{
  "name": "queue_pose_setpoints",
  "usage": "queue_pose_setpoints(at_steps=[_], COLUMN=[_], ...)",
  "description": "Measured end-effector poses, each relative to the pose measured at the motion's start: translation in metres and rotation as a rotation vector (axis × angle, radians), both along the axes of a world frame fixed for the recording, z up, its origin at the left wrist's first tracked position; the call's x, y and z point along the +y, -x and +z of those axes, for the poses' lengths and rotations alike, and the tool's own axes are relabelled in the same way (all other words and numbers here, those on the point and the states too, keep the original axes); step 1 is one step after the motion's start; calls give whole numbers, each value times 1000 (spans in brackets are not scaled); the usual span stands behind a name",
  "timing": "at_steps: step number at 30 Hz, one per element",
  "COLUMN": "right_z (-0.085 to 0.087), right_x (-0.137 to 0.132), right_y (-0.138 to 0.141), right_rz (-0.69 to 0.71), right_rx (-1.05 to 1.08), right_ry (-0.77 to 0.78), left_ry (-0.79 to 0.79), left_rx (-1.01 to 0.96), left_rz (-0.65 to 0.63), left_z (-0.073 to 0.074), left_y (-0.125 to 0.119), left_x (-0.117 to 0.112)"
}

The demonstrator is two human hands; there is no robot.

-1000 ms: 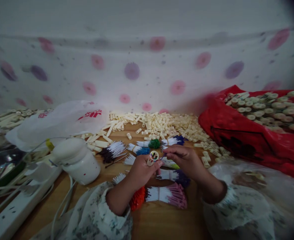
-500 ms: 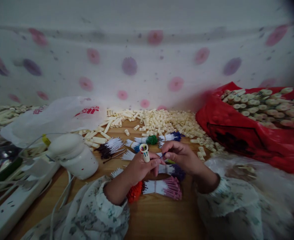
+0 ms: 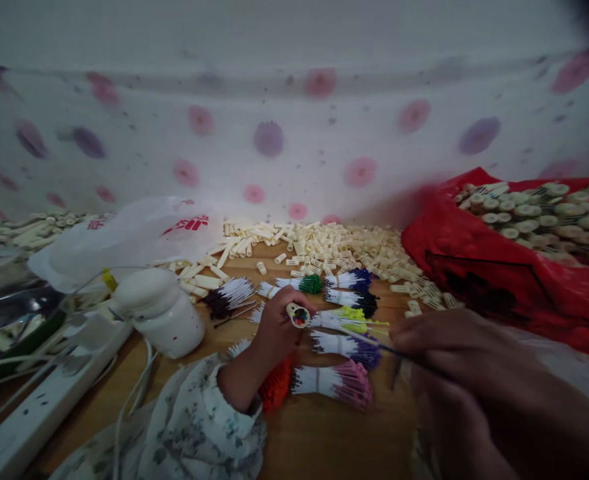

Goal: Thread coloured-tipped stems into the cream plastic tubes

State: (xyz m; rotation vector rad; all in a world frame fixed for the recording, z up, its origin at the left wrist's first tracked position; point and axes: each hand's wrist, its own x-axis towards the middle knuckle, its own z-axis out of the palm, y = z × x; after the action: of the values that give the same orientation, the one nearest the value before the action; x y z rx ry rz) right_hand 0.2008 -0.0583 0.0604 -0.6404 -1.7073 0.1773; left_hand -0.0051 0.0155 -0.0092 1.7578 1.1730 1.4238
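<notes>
My left hand (image 3: 280,327) is closed around a cream pen barrel (image 3: 298,315), its open end facing me with coloured pieces showing inside. Close to the camera on the right, my right hand (image 3: 454,380) is blurred. It pinches a thin stick (image 3: 369,341), white at the far end and dark near the fingers, which looks like a pen refill. Between the hands lie banded bundles of such refills: yellow (image 3: 341,319), purple (image 3: 347,347) and pink (image 3: 331,383). A red bundle (image 3: 277,387) lies partly behind my left wrist.
More bundles, green (image 3: 309,284), black (image 3: 351,300) and brown (image 3: 227,297), lie farther back. Behind them spreads a heap of cream plastic parts (image 3: 344,243). At left are a white jar (image 3: 161,313) and power strip (image 3: 49,400); at right, a red bag (image 3: 474,267) of assembled barrels.
My right hand has moved away from the barrel, right and towards the camera, with the thin refill in it. My left hand has turned the barrel's open end more towards me.
</notes>
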Motion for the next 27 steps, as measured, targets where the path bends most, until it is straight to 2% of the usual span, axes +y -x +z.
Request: queue_pose_setpoints(at_steps=[3, 10, 15, 20, 27], right_z=[-2, -1, -4, -6, -16], right_x=[-5, -6, 1, 10, 15], right_y=[11, 28, 31, 31, 28], right_rz=[-45, -159, -145, -68, -57], right_rx=[-15, -37, -67, -174, -70], right_ry=[-9, -34, -79, -125, -96], left_ry=[-67, -149, -199, -215, -280], left_rx=[28, 64, 90, 111, 177], left_rz=[-29, -6, 1, 6, 32], left_z=[-4, -14, -13, -11, -10], left_y=[1, 4, 3, 5, 7], left_x=[1, 6, 7, 6, 4])
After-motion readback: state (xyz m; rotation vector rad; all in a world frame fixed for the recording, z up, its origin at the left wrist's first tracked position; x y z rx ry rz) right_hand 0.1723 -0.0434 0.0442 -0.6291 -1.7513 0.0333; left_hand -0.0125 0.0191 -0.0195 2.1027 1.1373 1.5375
